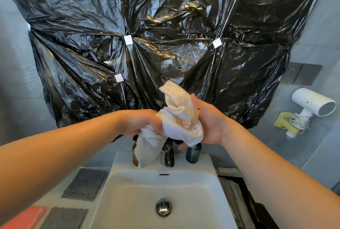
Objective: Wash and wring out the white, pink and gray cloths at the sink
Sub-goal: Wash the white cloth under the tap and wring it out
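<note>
Above the white rectangular ceramic sink (139,197), just in front of its dark chrome faucet (167,156), both hands hold the white terry cloth (182,118), which has orange stitched lettering, bunched into a rough rope. The left hand (141,124) has its fingers (156,127) curled tightly round the lower part, and a loose tail hangs from it toward the sink's back rim. The right hand (209,125) wraps the upper part, thumb lying up along the fabric and a fingertip showing beneath; a free corner stands up above it.

The towel looks soft, thick and water-heavy, so it should compress readily and slip little against bare skin. Wringing seems to be the step in hand. A grip on the dense twisted middle, with the hands close together and turning opposite ways, would likely squeeze best; the floppy ends offer no purchase and may drip outside the sink.

On the counter (55,202) left of the sink lie two flat gray ribbed cloths (85,184) and, nearest the camera, a flat pink cloth (25,217), both apparently unwashed.
</note>
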{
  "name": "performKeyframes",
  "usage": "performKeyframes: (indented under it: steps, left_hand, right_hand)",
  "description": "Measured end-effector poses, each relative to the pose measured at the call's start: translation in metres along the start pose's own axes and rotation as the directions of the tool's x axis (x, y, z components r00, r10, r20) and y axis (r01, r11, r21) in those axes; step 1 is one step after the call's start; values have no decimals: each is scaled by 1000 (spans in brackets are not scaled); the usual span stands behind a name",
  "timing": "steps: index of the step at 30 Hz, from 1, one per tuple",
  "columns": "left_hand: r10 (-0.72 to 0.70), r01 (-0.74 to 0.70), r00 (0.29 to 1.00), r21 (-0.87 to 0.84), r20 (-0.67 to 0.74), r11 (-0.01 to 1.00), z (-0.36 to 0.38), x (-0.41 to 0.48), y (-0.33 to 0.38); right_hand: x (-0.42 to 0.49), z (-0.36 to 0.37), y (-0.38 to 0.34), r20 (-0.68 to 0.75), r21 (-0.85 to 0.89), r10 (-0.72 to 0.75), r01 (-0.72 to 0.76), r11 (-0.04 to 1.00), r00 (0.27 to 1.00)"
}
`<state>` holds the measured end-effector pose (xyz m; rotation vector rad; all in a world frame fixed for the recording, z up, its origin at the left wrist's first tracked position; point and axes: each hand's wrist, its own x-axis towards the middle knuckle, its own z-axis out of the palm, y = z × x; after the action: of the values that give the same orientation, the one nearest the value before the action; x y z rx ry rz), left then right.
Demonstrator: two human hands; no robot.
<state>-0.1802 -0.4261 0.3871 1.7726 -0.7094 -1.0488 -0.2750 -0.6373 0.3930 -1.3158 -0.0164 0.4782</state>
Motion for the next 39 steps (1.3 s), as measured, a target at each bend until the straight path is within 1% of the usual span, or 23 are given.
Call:
performKeyframes:
  steps: [1,3,5,7,9,11,15,18,24,28,32,34,36,37,38,39]
  left_hand:
    - [25,-22,998,50,-60,998,3,1,1]
    - [57,-46,993,116,-99,992,7,3,1]
    - [36,-31,998,97,-54,995,8,6,-3]
    - [1,-2,1000,23,19,1000,6,8,-8]
    - [-37,41,993,-36,114,999,3,7,-10]
    - [-70,83,978,-60,198,995,0,5,-7]
    - [-126,142,958,-42,256,989,-7,1,3]
    - [-159,169,950,-14,269,986,-11,-2,7]
    - [-164,174,947,-9,276,985,-14,-2,7]
    - [-171,177,950,-1,261,984,-15,-4,8]
    - [-160,165,952,2,261,986,-15,-4,10]
    - [-151,156,960,1,237,988,-16,-3,9]
    - [-130,129,976,18,175,991,-17,-2,10]
    - [-99,92,990,75,98,993,-15,-1,12]
    - [-47,49,999,186,-20,981,-12,0,13]
    - [29,20,990,333,-140,943,-8,0,14]
  right_hand:
    - [1,1,1,13,36,8,-8,999,1000]
    - [6,6,6,-75,101,-25,33,994,997]
    - [12,13,10,-172,104,-79,98,990,982]
    - [14,17,12,-200,51,-132,145,988,971]
    - [16,17,12,-203,-26,-170,169,985,964]
    - [18,18,11,-196,-85,-200,186,979,960]
    - [27,18,11,-169,-104,-248,233,967,954]
    - [28,18,11,-164,-107,-240,225,969,957]
    - [24,25,6,-88,-171,-260,243,955,962]
    - [28,22,6,-111,-203,-252,226,953,961]
    - [29,23,6,-118,-178,-255,232,956,960]
    - [29,22,5,-143,-196,-265,235,952,954]
    - [25,17,6,-188,-195,-252,215,957,949]
    - [22,13,7,-216,-165,-225,191,968,950]
    - [20,6,10,-246,-99,-173,153,983,954]
    - [18,0,13,-248,-14,-108,108,994,963]
